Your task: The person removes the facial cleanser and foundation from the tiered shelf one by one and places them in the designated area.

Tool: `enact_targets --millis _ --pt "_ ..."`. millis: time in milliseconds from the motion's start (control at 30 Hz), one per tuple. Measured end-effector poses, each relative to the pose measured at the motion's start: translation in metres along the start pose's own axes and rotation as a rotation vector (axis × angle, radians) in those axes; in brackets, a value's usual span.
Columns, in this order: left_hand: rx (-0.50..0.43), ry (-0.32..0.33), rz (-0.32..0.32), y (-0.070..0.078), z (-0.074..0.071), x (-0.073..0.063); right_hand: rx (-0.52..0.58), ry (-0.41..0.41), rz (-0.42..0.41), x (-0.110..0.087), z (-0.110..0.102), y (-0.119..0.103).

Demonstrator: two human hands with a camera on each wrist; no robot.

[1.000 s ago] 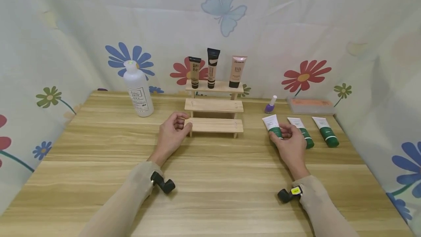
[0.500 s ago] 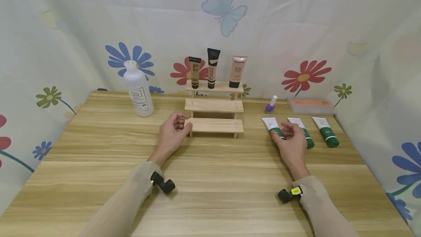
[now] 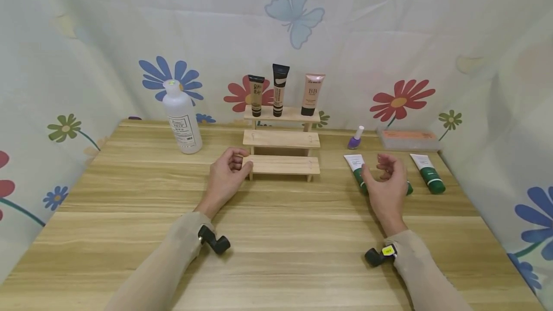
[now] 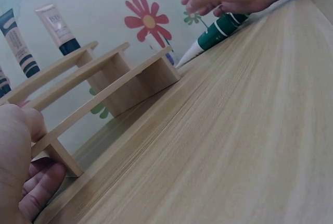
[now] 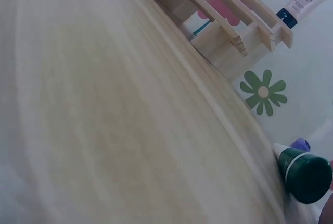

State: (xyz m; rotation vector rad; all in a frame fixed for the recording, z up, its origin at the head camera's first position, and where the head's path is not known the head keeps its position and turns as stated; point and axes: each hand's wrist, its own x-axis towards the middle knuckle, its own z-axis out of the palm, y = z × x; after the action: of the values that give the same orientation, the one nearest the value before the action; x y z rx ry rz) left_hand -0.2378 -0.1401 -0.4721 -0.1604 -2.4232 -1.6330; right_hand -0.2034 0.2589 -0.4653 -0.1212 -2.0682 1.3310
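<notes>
My left hand (image 3: 226,174) grips the left end of the lowest step of a three-tier wooden rack (image 3: 285,164); the left wrist view has its fingers above and below the board. My right hand (image 3: 386,193), thumb and fingers apart, hovers over green-and-white squeeze tubes. The left tube (image 3: 355,164) lies beside my thumb, and its green cap (image 5: 309,179) shows in the right wrist view. Most of the middle tube (image 3: 410,189) is hidden behind my hand. To the right lies another tube (image 3: 427,172). Nothing is held in the right hand.
Two dark-capped tubes, one beige (image 3: 257,95) and one taller (image 3: 279,90), and a pink BB tube (image 3: 312,92) stand on the top step. A white bottle (image 3: 181,119) stands left, purple nail polish (image 3: 354,140) right of the rack, a clear-sided box (image 3: 408,139) at back right.
My right hand has let go of the left green-and-white tube, which now lies flat on the table. The fingers have spread and shifted slightly up and right. The left hand stays on the rack.
</notes>
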Motion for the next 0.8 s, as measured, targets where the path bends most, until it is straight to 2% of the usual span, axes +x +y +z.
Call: enact_targets --millis 400,633,800 --pt "-0.009 -0.007 -0.011 0.003 0.0 -0.003 0.252 0.04 -0.007 0.014 0.009 -0.026" --pt "-0.006 -0.003 0.0 0.001 0.0 -0.001 0.361 0.044 -0.051 0.029 0.026 -0.051" --pt "-0.017 -0.003 0.002 0.001 0.0 -0.001 0.387 0.012 -0.085 0.038 0.043 -0.07"
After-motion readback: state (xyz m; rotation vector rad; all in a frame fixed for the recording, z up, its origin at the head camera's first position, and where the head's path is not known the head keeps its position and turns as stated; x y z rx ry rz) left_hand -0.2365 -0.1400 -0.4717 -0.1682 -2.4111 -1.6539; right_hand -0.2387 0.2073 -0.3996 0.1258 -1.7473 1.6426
